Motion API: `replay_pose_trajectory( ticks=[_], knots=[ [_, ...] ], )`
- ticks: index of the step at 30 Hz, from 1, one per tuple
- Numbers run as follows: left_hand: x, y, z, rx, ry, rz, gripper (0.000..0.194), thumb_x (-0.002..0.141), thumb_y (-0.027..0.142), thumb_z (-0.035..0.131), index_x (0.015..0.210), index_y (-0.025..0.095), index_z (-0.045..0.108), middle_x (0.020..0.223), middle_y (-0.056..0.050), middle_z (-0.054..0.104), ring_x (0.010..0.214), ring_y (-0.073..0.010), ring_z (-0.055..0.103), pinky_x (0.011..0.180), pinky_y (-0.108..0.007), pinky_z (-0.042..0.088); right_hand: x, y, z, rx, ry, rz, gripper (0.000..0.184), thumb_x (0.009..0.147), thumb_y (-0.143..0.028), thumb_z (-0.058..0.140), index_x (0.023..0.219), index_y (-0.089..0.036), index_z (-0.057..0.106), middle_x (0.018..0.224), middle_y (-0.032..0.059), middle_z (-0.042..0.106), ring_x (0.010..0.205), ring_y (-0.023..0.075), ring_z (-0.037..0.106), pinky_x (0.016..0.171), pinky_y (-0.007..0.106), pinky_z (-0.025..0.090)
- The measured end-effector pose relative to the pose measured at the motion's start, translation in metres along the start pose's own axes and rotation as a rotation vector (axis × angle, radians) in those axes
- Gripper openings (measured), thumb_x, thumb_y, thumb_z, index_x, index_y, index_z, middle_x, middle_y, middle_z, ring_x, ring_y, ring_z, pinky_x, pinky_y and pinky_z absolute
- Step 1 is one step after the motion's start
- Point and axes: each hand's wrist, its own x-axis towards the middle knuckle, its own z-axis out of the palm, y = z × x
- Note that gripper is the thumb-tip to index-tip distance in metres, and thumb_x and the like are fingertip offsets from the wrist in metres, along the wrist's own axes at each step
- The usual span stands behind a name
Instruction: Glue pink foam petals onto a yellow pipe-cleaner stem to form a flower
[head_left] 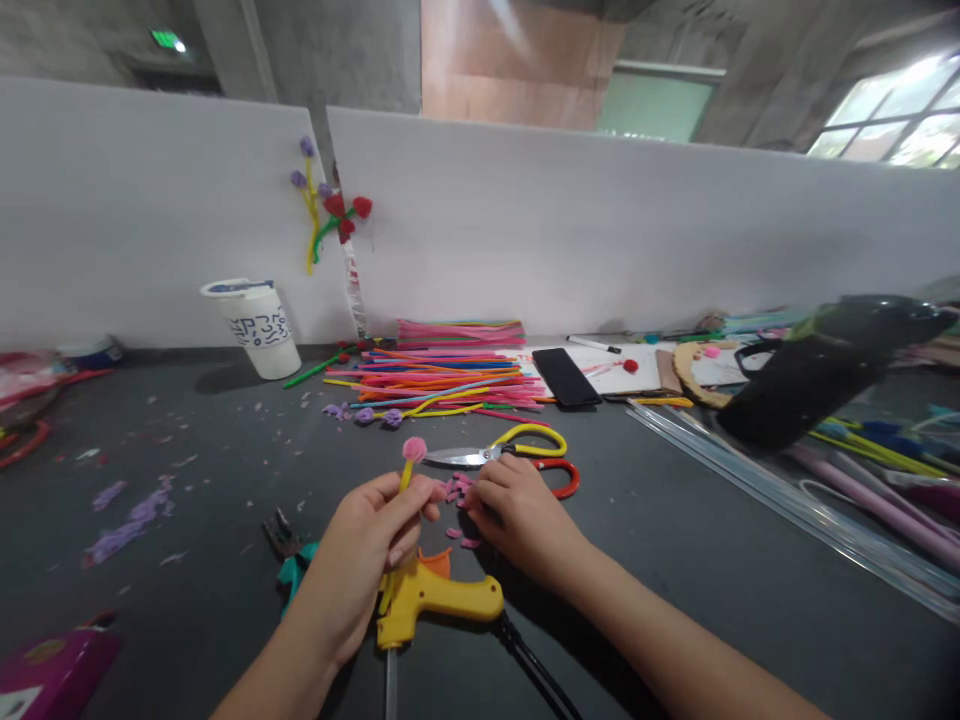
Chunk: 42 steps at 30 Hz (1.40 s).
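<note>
My left hand is closed on a yellow pipe-cleaner stem topped with a pink fuzzy bud, holding it upright above the dark table. My right hand rests on the table with fingers curled, its fingertips pinching among small pink petal pieces. What the fingers hold is too small to make out. A yellow glue gun lies under and between my wrists. Scissors with yellow and red handles lie just beyond my right hand.
A pile of coloured pipe cleaners lies further back, with a black phone to its right. A white cup stands at back left. Pliers lie left of my left hand. Clear glue sticks and a black bag lie right.
</note>
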Motion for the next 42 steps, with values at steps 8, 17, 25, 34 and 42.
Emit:
replay_pose_trajectory(
  ticks=[8, 17, 25, 34, 42],
  knots=[
    [0.000, -0.003, 0.000, 0.017, -0.017, 0.003, 0.026, 0.076, 0.038, 0.067, 0.074, 0.012, 0.066, 0.063, 0.003, 0.058, 0.040, -0.0003, 0.024, 0.045, -0.020, 0.016, 0.007, -0.007, 0.015, 0.161, 0.047, 0.077, 0.019, 0.085, -0.008, 0.054, 0.069, -0.017, 0.058, 0.079, 0.0071, 0.060, 0.081, 0.0210, 0.048, 0.076, 0.035, 0.035],
    [-0.001, -0.003, 0.004, 0.087, -0.032, -0.012, 0.022, 0.067, 0.031, 0.074, 0.080, 0.014, 0.066, 0.045, 0.012, 0.036, 0.043, -0.0052, 0.023, 0.045, -0.019, 0.019, -0.002, -0.027, -0.022, 0.863, -0.012, 0.285, 0.007, 0.089, -0.025, 0.048, 0.091, -0.020, 0.052, 0.073, -0.0013, 0.059, 0.069, 0.0134, 0.060, 0.065, 0.026, 0.049],
    [-0.003, 0.000, 0.013, 0.178, -0.017, 0.008, 0.021, 0.062, 0.032, 0.074, 0.064, 0.014, 0.063, 0.053, 0.006, 0.049, 0.048, -0.0064, 0.035, 0.046, -0.019, 0.027, -0.008, -0.043, -0.028, 1.067, 0.051, 0.351, 0.006, 0.080, -0.023, 0.060, 0.083, -0.021, 0.056, 0.077, -0.0026, 0.057, 0.072, 0.0120, 0.054, 0.069, 0.026, 0.044],
    [-0.007, -0.003, 0.014, 0.210, -0.007, 0.048, 0.021, 0.065, 0.035, 0.071, 0.065, 0.016, 0.063, 0.050, 0.008, 0.042, 0.044, -0.0059, 0.026, 0.040, -0.019, 0.018, -0.008, -0.046, -0.033, 1.185, 0.057, 0.444, 0.008, 0.073, -0.024, 0.068, 0.070, -0.019, 0.062, 0.073, -0.0027, 0.058, 0.071, 0.0122, 0.053, 0.069, 0.026, 0.042],
    [-0.003, -0.006, 0.012, 0.186, 0.035, 0.105, 0.027, 0.064, 0.041, 0.073, 0.064, 0.017, 0.062, 0.042, 0.011, 0.032, 0.039, -0.0054, 0.019, 0.036, -0.020, 0.013, -0.008, -0.044, -0.034, 1.255, 0.070, 0.521, 0.019, 0.077, -0.037, 0.065, 0.073, -0.019, 0.062, 0.073, -0.0022, 0.058, 0.071, 0.0123, 0.054, 0.068, 0.025, 0.044]
  ],
)
